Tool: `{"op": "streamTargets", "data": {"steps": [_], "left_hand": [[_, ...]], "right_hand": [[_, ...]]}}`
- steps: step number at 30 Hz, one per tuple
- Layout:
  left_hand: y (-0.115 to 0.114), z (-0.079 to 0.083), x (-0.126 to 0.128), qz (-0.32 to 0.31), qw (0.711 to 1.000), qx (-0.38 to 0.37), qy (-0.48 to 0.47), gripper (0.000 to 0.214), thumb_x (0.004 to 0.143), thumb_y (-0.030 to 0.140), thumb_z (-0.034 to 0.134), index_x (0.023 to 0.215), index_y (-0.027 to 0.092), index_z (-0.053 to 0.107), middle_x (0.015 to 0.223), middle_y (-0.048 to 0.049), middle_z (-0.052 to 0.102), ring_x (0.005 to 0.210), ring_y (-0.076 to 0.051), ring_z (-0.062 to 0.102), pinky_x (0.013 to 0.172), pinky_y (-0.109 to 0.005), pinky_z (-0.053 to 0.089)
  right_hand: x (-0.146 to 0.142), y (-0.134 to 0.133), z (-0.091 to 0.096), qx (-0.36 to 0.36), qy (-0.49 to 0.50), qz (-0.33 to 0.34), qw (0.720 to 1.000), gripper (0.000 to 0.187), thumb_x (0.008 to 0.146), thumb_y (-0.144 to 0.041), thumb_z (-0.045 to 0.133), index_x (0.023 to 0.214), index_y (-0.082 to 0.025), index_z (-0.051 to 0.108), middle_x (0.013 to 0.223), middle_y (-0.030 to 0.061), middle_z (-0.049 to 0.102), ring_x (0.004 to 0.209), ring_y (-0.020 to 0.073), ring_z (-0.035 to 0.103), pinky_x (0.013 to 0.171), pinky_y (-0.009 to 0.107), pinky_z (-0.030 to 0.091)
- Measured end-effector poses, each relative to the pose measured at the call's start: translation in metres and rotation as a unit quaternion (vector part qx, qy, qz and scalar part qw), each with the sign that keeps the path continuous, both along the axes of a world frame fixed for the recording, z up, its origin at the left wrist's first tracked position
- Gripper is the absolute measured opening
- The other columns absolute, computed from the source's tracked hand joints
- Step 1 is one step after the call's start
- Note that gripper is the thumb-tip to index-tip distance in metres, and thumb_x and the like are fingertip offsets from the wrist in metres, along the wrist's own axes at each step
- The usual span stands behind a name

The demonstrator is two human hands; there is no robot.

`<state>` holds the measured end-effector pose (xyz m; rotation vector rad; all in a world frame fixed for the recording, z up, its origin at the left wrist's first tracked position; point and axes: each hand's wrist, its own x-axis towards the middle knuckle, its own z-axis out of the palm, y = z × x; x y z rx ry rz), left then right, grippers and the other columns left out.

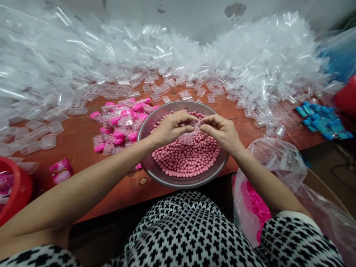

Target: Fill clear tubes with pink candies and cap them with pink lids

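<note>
A metal bowl (155,174) full of small pink round candies (186,157) sits at the table's near edge. Both my hands hover over it and pinch a small clear plastic container (195,128) between them. My left hand (171,128) grips its left side with closed fingers. My right hand (219,129) pinches its right side. Left of the bowl lies a pile of filled clear containers with pink caps (121,124).
A huge heap of empty clear containers (178,55) covers the back of the brown table (83,148). Blue-capped containers (322,120) lie far right. A red bucket (13,193) stands at the left, a plastic bag of pink caps (256,204) by my right knee.
</note>
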<state>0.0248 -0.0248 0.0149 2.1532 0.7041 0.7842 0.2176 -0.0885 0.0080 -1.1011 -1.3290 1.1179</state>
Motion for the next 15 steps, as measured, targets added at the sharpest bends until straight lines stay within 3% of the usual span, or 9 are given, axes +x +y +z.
{"op": "streamTargets", "data": {"steps": [4,7,9,12,15], "left_hand": [[-0.015,0.006,-0.003,0.005,0.999,-0.051,-0.003,0.028,0.086,0.035,0.060,0.104,0.016,0.071,0.090,-0.0058,0.072,0.079,-0.017,0.064,0.073,-0.027,0.049],[-0.019,0.013,-0.020,-0.009,0.994,0.012,0.109,0.028,0.087,0.039,0.058,0.099,0.018,0.072,0.085,-0.0059,0.073,0.073,-0.017,0.064,0.070,-0.026,0.048],[-0.019,0.012,-0.031,-0.048,0.968,0.064,0.237,0.022,0.086,0.036,0.058,0.085,0.019,0.073,0.079,-0.0065,0.072,0.067,-0.017,0.062,0.067,-0.027,0.046],[-0.024,-0.003,-0.029,-0.118,0.900,0.079,0.412,0.026,0.086,0.022,0.053,0.064,0.019,0.066,0.065,-0.0075,0.066,0.055,-0.017,0.056,0.060,-0.027,0.043],[-0.033,-0.026,-0.003,-0.123,0.879,0.077,0.454,0.026,0.085,0.014,0.047,0.065,0.016,0.064,0.065,-0.0093,0.066,0.057,-0.018,0.057,0.060,-0.028,0.042]], "right_hand": [[0.000,-0.010,0.005,0.010,-0.024,-0.002,1.000,0.033,0.075,-0.050,0.077,0.089,-0.021,0.071,0.079,-0.0005,0.070,0.068,0.0124,0.063,0.066,0.028,0.056],[0.018,-0.013,0.009,0.022,-0.038,-0.021,0.999,0.033,0.073,-0.048,0.079,0.088,-0.020,0.072,0.080,-0.0004,0.071,0.070,0.0126,0.065,0.068,0.027,0.056],[0.036,-0.012,0.010,0.033,-0.030,-0.066,0.997,0.032,0.075,-0.048,0.078,0.088,-0.020,0.072,0.077,-0.0004,0.072,0.068,0.0119,0.066,0.065,0.025,0.056],[0.059,-0.012,0.007,0.034,0.002,-0.126,0.991,0.034,0.075,-0.050,0.077,0.085,-0.019,0.070,0.074,-0.0003,0.072,0.062,0.0108,0.065,0.058,0.023,0.054],[0.072,-0.013,-0.002,0.024,0.026,-0.145,0.989,0.037,0.072,-0.053,0.078,0.083,-0.019,0.069,0.074,0.0004,0.073,0.059,0.0105,0.065,0.057,0.023,0.055]]}}
